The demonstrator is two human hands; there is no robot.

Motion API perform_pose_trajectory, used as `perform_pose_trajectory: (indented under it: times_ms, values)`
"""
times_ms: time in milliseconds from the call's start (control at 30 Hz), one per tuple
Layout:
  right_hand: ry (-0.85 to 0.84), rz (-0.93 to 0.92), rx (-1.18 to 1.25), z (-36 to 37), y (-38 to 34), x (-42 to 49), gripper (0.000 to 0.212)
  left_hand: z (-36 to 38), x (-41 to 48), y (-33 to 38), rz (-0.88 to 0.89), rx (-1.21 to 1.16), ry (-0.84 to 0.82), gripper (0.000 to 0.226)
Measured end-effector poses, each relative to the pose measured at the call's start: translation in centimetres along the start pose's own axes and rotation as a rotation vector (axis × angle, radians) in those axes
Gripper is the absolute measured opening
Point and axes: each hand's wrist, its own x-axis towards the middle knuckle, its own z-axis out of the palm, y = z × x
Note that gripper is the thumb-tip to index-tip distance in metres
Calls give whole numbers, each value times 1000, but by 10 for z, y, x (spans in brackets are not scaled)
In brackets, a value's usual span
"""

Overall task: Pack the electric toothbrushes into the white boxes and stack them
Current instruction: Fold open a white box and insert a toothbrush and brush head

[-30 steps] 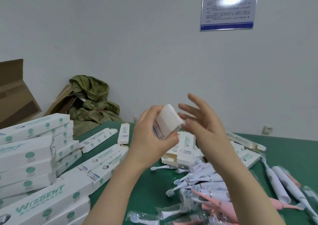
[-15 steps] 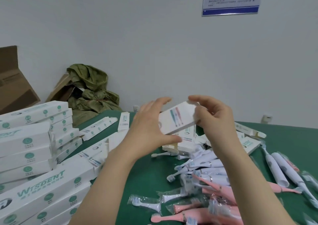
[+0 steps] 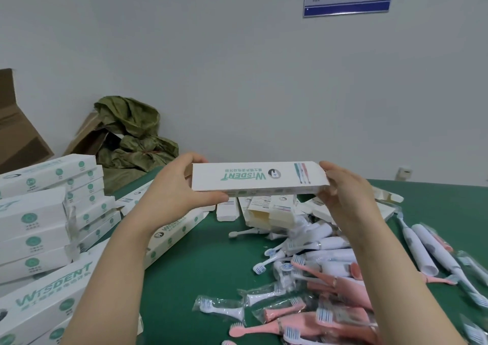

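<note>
I hold a long white box (image 3: 260, 178) with green WISDENT print level in the air above the green table (image 3: 195, 270). My left hand (image 3: 171, 191) grips its left end, thumb underneath. My right hand (image 3: 343, 189) grips its right end. A heap of white and pink electric toothbrushes (image 3: 324, 273) and bagged brush heads (image 3: 221, 307) lies on the table below and to the right. Packed white boxes are stacked at the left (image 3: 39, 223).
Flat and half-folded empty boxes (image 3: 272, 210) lie behind the toothbrush heap. A brown carton (image 3: 15, 133) and a green sack (image 3: 132, 133) stand at the back left by the wall. More toothbrushes (image 3: 427, 249) lie at the right.
The box has turned from end-on and tilted to lying level and sideways between both hands. My hands have moved apart to its two ends.
</note>
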Motion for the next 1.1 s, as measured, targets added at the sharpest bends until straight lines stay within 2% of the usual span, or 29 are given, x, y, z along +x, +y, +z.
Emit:
perform_pose_trajectory:
  times_ms: [100,167,200,267,300,333,433,533,567,633,700,733,800,900,933,1000,1033,1100]
  values:
    - [-34,-17,36,0,-2,1,22,1,2,-2,-23,13,25,49]
    - [-62,-53,12,0,-2,-1,18,3,2,-4,-52,188,-22,53]
    - [-69,-106,-47,0,-2,-3,21,4,2,-5,-84,293,-118,57]
    - [-137,-244,-129,2,-2,-7,34,10,-1,-6,-177,414,-435,66]
    - [-216,-299,-118,5,-3,-10,39,15,-2,-6,-213,405,-568,68]
    - [-308,-338,-80,8,-4,-13,41,21,-3,-4,-211,362,-632,67]
    - [-517,-386,57,19,-9,-21,39,29,-3,8,-72,31,-510,53]
    - [-585,-391,122,25,-10,-25,34,26,-3,18,-23,-280,-484,18]
    - [-541,-418,63,26,-10,-25,32,26,-3,20,8,-267,-441,12]
    - [-385,-450,-103,28,-9,-25,29,29,-1,19,134,-59,-213,13]
    - [-298,-290,-140,31,-7,-24,29,36,0,19,230,140,-1,21]
    - [-326,-159,-91,32,-6,-25,34,41,-1,19,245,195,36,27]
    - [-397,-1,-1,35,-7,-28,35,53,-3,15,244,294,30,32]
    - [-345,-83,-87,41,-6,-33,22,71,-2,12,242,390,-34,38]
    - [-307,-125,-127,43,-6,-36,19,75,-3,12,226,325,-85,42]
    - [-292,-177,-186,47,-4,-39,14,79,-7,17,187,18,-207,44]
    - [-294,-189,-198,49,-3,-40,21,80,-8,19,199,-114,-230,40]
    - [-309,-208,-176,51,0,-41,35,78,-9,22,243,-215,-175,34]
